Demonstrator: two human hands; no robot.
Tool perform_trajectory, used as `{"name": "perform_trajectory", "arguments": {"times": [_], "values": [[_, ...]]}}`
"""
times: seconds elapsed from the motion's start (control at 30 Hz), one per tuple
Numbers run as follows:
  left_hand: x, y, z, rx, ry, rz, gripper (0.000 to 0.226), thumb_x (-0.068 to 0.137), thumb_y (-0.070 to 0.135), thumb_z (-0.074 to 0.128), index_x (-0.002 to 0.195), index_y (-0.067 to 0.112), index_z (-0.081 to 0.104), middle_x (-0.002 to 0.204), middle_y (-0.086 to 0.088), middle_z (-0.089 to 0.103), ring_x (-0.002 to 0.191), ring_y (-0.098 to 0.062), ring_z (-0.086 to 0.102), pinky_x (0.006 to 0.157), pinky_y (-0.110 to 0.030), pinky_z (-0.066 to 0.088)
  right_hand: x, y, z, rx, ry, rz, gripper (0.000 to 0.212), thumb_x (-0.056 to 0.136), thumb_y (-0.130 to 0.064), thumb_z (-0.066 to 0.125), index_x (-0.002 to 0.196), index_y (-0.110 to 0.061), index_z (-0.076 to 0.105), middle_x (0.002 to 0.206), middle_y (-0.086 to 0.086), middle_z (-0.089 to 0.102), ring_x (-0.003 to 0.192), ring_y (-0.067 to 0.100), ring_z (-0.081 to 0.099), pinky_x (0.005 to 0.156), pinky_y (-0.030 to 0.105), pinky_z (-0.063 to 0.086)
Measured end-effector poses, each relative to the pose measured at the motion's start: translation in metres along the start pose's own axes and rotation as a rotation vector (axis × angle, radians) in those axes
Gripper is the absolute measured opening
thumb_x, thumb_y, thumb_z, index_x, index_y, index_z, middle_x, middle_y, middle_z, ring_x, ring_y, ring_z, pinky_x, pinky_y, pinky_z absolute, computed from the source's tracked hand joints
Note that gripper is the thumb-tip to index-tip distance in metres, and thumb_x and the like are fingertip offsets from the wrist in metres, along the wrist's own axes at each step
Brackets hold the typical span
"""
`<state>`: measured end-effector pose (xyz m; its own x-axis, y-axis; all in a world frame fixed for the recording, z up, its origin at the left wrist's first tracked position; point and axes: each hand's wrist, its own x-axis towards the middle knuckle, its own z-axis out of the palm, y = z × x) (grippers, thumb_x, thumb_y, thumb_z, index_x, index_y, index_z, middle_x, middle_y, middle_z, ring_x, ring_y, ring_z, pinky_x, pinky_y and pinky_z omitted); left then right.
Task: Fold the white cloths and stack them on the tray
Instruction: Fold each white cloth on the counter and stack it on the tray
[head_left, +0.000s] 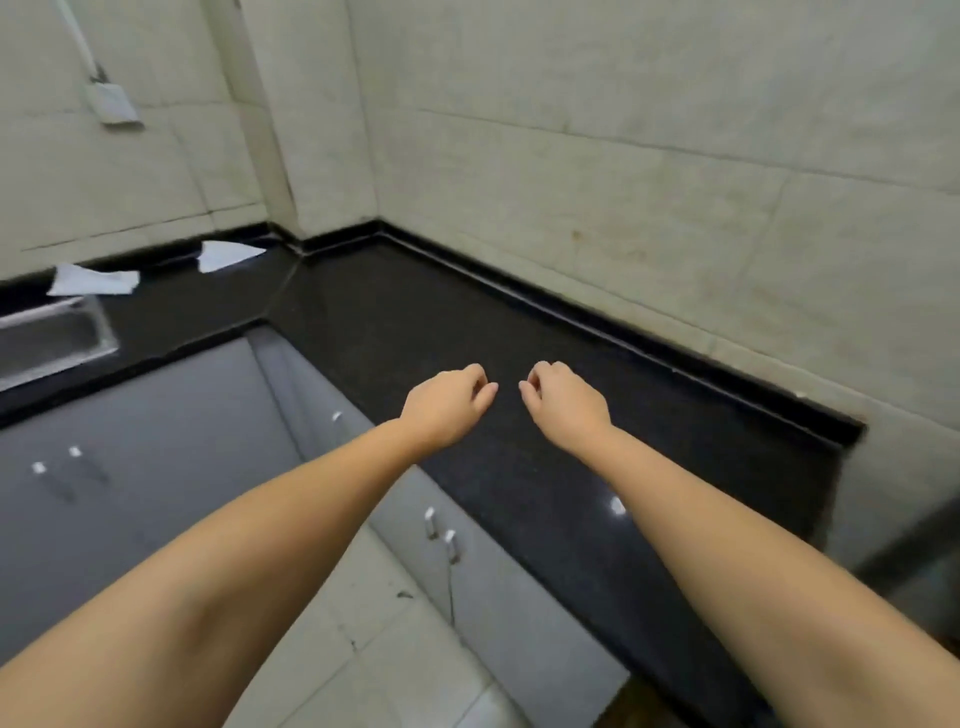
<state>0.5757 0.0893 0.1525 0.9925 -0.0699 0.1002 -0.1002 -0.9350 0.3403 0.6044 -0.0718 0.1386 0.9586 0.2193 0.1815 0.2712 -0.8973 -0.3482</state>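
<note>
Reaching forward over the black speckled stone counter (415, 322), both bare arms are stretched out side by side. The left hand (447, 402) and the right hand (563, 400) hang close above the counter, near each other but apart, fingers loosely curled and holding nothing. Two crumpled white cloths lie far from the hands on the counter's left branch: one white cloth (226, 254) near the corner, the other white cloth (93, 280) just behind the shiny metal tray (52, 338). Grey cabinet doors (156, 441) stand below the counter.
</note>
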Motion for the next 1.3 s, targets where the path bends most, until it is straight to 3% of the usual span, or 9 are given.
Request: {"name": "perform_trajectory", "arguments": {"times": [0.37, 0.67, 1.0, 1.3], "values": [[-0.013, -0.215, 0.005, 0.035, -0.123, -0.300, 0.032, 0.100, 0.039, 0.037, 0.105, 0.013, 0.054, 0.106, -0.010, 0.065, 0.095, -0.028, 0.060, 0.074, -0.035, 0.045, 0.074, -0.132, 0.149, -0.047, -0.311, -0.191, 0.037, 0.101, -0.039, 0.032, 0.114, -0.011, 0.053, 0.117, 0.012, 0.055, 0.106, 0.033, 0.057, 0.079, 0.040, 0.044], [0.103, -0.341, -0.010, -0.034, -0.157, -0.445, 0.031, 0.100, 0.034, 0.038, 0.106, 0.010, 0.055, 0.110, -0.013, 0.064, 0.099, -0.030, 0.059, 0.080, -0.037, 0.047, 0.235, -0.187, 0.221, -0.081, -0.405, -0.251, 0.036, 0.101, -0.040, 0.032, 0.114, -0.014, 0.053, 0.114, 0.008, 0.056, 0.099, 0.027, 0.059, 0.072, 0.035, 0.043], [0.203, -0.484, -0.057, -0.098, -0.096, -0.583, 0.030, 0.101, 0.031, 0.038, 0.104, 0.007, 0.055, 0.103, -0.016, 0.064, 0.093, -0.033, 0.059, 0.077, -0.038, 0.047, 0.404, -0.285, 0.287, -0.082, -0.493, -0.369, 0.037, 0.101, -0.038, 0.030, 0.113, -0.011, 0.052, 0.115, 0.011, 0.055, 0.102, 0.031, 0.058, 0.082, 0.040, 0.046], [0.295, -0.659, -0.100, -0.114, -0.123, -0.547, 0.029, 0.099, 0.034, 0.039, 0.104, 0.011, 0.057, 0.096, -0.009, 0.065, 0.088, -0.027, 0.061, 0.077, -0.038, 0.048, 0.538, -0.402, 0.375, -0.049, -0.515, -0.308, 0.037, 0.101, -0.039, 0.031, 0.117, -0.012, 0.052, 0.116, 0.010, 0.055, 0.103, 0.029, 0.058, 0.083, 0.040, 0.048]]}}
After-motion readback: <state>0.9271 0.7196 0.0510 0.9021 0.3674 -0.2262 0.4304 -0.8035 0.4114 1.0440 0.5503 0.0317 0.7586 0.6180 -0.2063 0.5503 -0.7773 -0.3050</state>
